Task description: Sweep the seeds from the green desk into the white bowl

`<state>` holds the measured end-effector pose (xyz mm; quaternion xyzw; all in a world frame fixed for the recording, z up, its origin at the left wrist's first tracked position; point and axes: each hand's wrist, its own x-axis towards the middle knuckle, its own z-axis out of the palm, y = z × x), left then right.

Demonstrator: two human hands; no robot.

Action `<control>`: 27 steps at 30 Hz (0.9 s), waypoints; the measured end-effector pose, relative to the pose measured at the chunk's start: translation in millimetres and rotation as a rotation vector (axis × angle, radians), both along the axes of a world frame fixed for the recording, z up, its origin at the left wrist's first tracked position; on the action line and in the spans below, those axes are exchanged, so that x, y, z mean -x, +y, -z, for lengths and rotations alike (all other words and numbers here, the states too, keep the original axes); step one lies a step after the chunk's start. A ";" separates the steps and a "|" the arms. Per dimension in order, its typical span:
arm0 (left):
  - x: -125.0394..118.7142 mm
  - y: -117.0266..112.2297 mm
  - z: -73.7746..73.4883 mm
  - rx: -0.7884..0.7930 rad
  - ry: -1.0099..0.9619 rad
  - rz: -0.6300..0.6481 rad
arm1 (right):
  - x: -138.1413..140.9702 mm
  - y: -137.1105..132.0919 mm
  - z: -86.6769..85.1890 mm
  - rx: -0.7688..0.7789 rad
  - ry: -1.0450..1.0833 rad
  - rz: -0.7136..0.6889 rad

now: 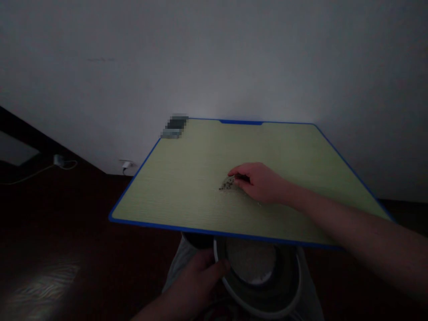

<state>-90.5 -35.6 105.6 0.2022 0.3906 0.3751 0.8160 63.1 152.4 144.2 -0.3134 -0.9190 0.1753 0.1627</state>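
A pale tabletop [180,178] with a blue edge is set against a grey wall [214,58]. On it, a small patch of dark specks [228,183] is partly covered by the curled fingers of the right hand [257,182]; whether anything is pinched there cannot be told. Below the near edge, a round pot [297,285] is gripped at its rim by the left hand [200,274], and pale contents [252,261] are seen inside. A white plug [126,165] is fitted low on the wall.

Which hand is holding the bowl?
The left hand, gripping the bowl rim; the right hand is over the table instead, beside dark specks.
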 end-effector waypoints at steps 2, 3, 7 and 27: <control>0.8 0.7 0.7 0.014 0.012 -0.007 | 1.7 -0.4 -0.3 -0.006 -0.002 0.001; 1.2 1.0 1.3 0.012 0.017 -0.010 | 2.2 -0.5 -0.3 -0.008 -0.003 0.003; 3.1 1.0 3.7 -0.018 0.054 -0.010 | 3.1 -0.1 0.6 -0.010 -0.008 0.021; 4.7 -5.2 8.6 0.020 0.080 -0.037 | 21.6 9.7 -10.6 0.088 -0.114 -0.323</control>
